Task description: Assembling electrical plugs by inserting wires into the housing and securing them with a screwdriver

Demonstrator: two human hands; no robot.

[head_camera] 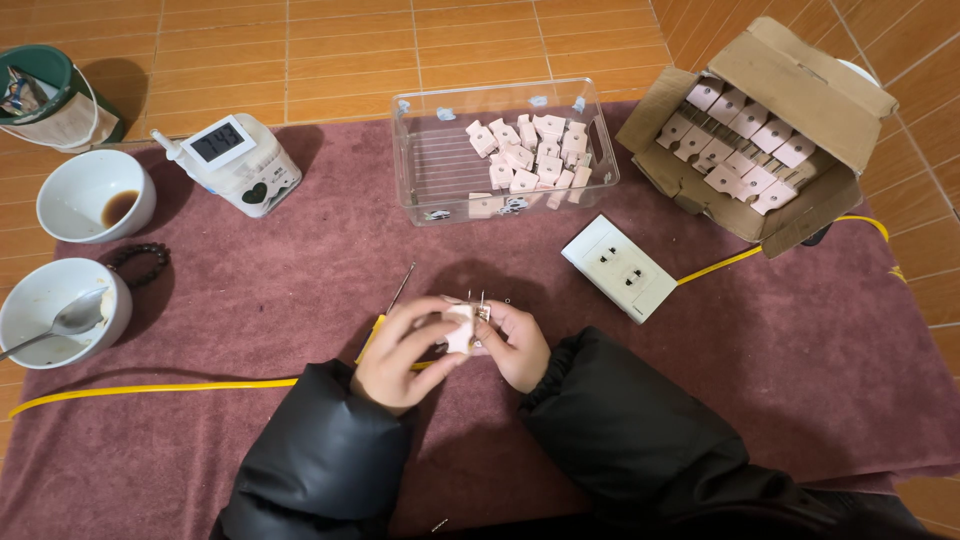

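Closest to me, my left hand [402,352] and right hand [518,345] meet over the maroon mat [250,290], both closed around one small pale plug piece [461,329] pinched between the fingertips. The piece sits dead centre between the hands, held about upright, its metal prongs [478,301] pointing away from me, so neither hand is nearer; the left fingers wrap its near side, the right thumb presses its far side. A screwdriver [385,315] lies just left of the left hand, its shaft angled away. Farther out to the right lies a white socket plate [618,267] on a yellow cable [720,267]. Beyond that stands a clear tray [420,160] of similar pieces, and a cardboard box [800,80] with more to the far right.
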